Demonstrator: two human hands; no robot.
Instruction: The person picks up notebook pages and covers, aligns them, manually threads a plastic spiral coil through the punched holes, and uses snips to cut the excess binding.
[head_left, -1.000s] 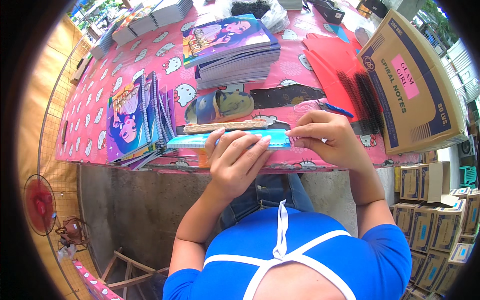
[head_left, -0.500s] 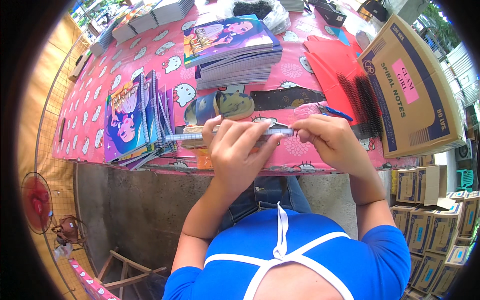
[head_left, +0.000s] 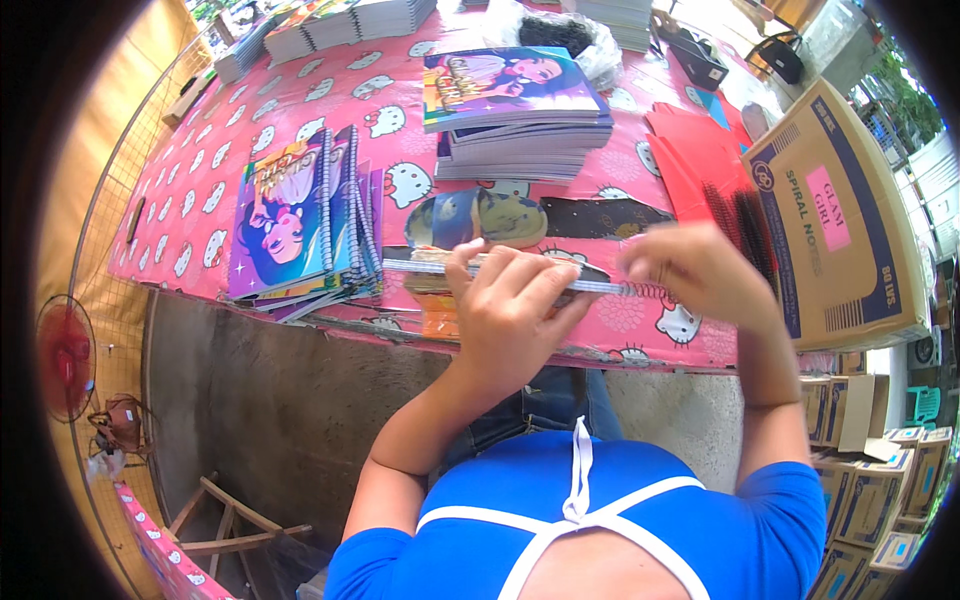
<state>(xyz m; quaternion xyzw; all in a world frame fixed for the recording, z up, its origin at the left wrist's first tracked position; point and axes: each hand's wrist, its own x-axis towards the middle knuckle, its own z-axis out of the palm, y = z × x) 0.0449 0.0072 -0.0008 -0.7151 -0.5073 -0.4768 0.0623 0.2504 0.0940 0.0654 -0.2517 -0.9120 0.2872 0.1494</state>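
Notebook (head_left: 418,267) edge-on, long axis left-right

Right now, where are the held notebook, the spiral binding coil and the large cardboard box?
Held notebook (head_left: 420,266): head view, exposed left end.
Spiral binding coil (head_left: 655,291): head view, loops beyond the notebook's right end.
Large cardboard box (head_left: 848,272): head view, middle of its printed side.

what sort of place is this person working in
Probably a small workshop for spiral notebooks: the left hand holds a notebook with a coil at its right end, black coils lie by a large cardboard box, and finished-looking notebooks lie at left.
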